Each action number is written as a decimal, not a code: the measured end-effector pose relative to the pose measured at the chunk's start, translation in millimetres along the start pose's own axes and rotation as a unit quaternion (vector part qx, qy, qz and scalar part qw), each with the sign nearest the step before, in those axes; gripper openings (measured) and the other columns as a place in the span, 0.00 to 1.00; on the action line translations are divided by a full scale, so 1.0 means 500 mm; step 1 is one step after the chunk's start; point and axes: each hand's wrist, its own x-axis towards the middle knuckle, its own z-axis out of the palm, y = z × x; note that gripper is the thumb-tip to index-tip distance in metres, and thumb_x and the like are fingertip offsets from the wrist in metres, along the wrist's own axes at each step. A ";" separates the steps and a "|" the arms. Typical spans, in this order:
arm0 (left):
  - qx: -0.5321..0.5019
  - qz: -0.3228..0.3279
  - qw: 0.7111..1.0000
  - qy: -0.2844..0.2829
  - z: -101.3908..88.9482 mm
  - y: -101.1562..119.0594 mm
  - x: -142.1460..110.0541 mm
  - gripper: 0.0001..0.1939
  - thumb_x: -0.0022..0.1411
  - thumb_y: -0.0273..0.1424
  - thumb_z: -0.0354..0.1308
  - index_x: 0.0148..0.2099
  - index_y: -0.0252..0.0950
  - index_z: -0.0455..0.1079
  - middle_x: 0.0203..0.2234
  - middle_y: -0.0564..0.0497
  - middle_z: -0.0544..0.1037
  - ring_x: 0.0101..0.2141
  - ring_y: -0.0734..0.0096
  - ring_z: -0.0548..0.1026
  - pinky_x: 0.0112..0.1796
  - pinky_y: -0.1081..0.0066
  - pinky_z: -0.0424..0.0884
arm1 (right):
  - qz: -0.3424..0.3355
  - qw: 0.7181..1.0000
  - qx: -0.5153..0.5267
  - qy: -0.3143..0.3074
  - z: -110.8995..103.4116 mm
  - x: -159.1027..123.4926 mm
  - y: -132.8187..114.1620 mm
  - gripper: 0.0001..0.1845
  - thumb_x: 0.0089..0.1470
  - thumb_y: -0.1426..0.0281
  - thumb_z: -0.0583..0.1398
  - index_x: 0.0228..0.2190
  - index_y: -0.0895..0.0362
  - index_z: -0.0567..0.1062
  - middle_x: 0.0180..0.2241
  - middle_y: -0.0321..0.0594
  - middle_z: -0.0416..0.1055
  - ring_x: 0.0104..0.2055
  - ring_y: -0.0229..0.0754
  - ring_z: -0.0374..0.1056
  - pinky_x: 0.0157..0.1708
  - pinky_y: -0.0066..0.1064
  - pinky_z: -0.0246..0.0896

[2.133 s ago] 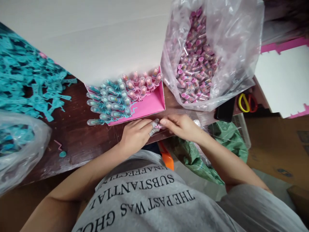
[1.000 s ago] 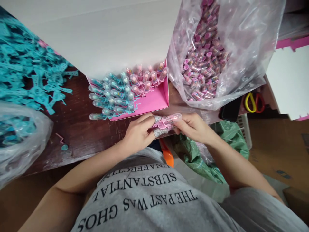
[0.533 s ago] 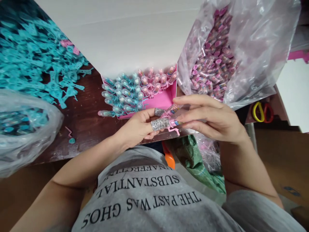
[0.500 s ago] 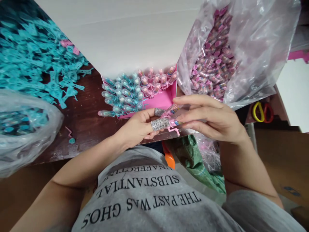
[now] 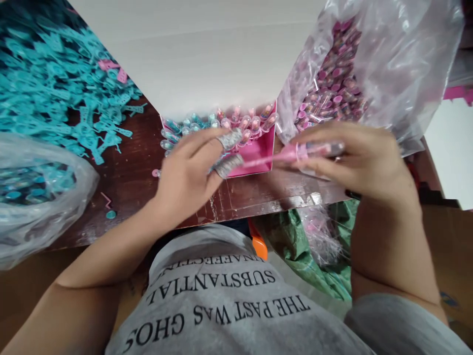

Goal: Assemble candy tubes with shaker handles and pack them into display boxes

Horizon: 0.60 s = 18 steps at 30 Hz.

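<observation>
My right hand is closed round a pink plastic toy with a clear tube, to the right of the box. The toy lies almost level, its thin pink stem pointing left, blurred by motion. My left hand reaches over the front of the pink box; grey wraps cover its thumb and a finger. Those two digits are apart, close to the stem's tip, with nothing visibly gripped. Pink clear-topped toys stand upright in the box's back right, and teal ones at its left, partly hidden by my left hand.
Teal plastic parts are heaped at the left above a clear bag of teal-capped tubes. At the right, another clear bag holds pink-capped tubes. The white lid rises behind the box. Green sacking hangs below the table edge.
My hands have moved apart: the left has gone up and left over the box, the right has moved up and right with the pink toy, now turned level.
</observation>
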 end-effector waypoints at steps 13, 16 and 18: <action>0.143 0.060 0.959 0.238 -0.100 -0.061 0.015 0.08 0.71 0.35 0.65 0.43 0.38 0.85 0.40 0.51 0.87 0.44 0.65 0.83 0.49 0.64 0.78 | 0.134 0.910 -0.361 -0.155 0.063 0.098 -0.011 0.19 0.69 0.56 0.57 0.48 0.54 0.80 0.50 0.51 0.82 0.40 0.57 0.78 0.31 0.40 0.62; 0.173 0.013 0.936 0.307 -0.149 -0.123 0.018 0.10 0.67 0.36 0.67 0.41 0.34 0.85 0.30 0.52 0.83 0.35 0.67 0.80 0.44 0.64 0.78 | 0.156 0.914 -0.341 -0.158 0.062 0.098 -0.006 0.17 0.68 0.55 0.58 0.46 0.52 0.81 0.47 0.48 0.82 0.41 0.55 0.78 0.33 0.40 0.62; 0.188 -0.010 0.925 0.331 -0.178 -0.179 0.028 0.12 0.64 0.37 0.68 0.38 0.31 0.84 0.25 0.54 0.78 0.30 0.69 0.76 0.41 0.65 0.77 | 0.165 0.907 -0.347 -0.171 0.065 0.099 0.001 0.18 0.68 0.53 0.59 0.44 0.52 0.81 0.45 0.47 0.82 0.39 0.55 0.77 0.33 0.40 0.62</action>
